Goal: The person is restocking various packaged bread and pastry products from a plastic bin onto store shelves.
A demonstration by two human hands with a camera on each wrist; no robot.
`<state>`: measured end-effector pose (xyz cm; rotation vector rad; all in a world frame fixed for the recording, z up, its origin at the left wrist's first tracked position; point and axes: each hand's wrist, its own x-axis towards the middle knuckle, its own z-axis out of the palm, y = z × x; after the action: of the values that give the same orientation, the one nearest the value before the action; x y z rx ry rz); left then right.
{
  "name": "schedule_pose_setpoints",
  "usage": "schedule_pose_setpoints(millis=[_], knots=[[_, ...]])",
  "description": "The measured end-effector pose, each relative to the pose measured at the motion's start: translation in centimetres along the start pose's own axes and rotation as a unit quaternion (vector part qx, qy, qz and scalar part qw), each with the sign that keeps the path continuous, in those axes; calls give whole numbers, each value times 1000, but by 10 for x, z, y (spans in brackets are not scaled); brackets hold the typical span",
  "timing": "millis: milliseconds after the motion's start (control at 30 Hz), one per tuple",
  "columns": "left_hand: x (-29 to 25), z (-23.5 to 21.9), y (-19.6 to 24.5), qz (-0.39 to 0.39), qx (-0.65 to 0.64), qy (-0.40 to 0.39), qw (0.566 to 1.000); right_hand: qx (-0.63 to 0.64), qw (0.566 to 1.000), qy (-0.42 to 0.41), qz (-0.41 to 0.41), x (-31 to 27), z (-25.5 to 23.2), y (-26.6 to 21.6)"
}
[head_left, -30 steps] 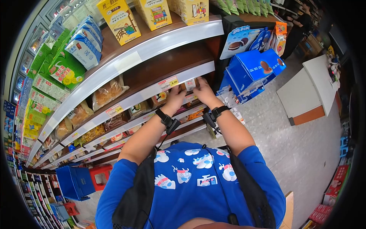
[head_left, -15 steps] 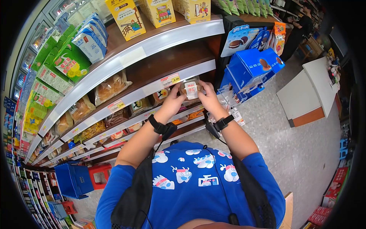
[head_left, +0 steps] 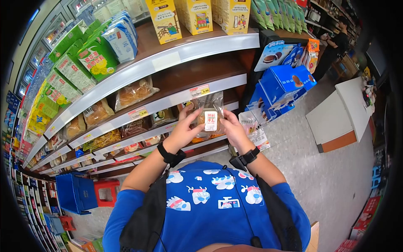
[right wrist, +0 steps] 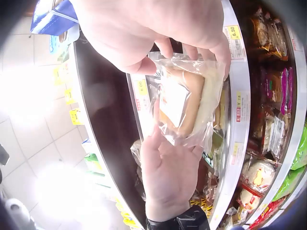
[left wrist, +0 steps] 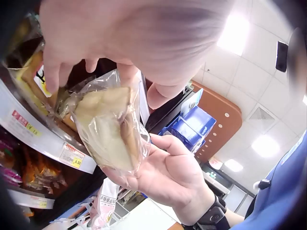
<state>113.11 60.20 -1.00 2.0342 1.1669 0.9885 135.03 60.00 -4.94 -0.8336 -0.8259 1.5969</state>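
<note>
A clear-wrapped bread (head_left: 210,120) with a white label and red lettering is held between both hands in front of the shelf. On its left side the left hand (head_left: 183,131) grips the wrapper, and the right hand (head_left: 236,131) pinches the right side. The left wrist view shows the pale underside of the bread (left wrist: 108,124), with the right hand (left wrist: 168,179) beneath it. In the right wrist view the label side of the bread (right wrist: 184,100) faces up, between the right hand (right wrist: 158,33) and the left hand (right wrist: 171,175).
Curved shelves (head_left: 168,101) carry wrapped breads below and yellow cartons (head_left: 166,21) and green packs (head_left: 97,59) on top. To the right stand a blue snack display (head_left: 287,82) and a white counter (head_left: 336,113). A blue basket (head_left: 75,193) sits at lower left; a person (head_left: 338,44) stands far right.
The bread has come out from the shelf toward the body, held by both hands, and its label now faces up. The head view has shifted, so the shelves sit lower and further right.
</note>
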Motion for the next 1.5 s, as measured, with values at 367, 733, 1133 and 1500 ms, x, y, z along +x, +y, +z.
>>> schedule_pose_setpoints(millis=[367,733,1133,1500], knots=[[-63,-23,-58,-137,-288,-124,940,29,984,-18,175,-29,43,27],[-161,-115,-66,-196,-339,-126,911,-46,975,-84,200,-75,135,98],[-237,-152,-66,-197,-393,-165,883,-141,982,-39,119,-166,197,142],[-290,-124,-43,-178,-425,-160,873,-169,982,7,83,-237,197,147]])
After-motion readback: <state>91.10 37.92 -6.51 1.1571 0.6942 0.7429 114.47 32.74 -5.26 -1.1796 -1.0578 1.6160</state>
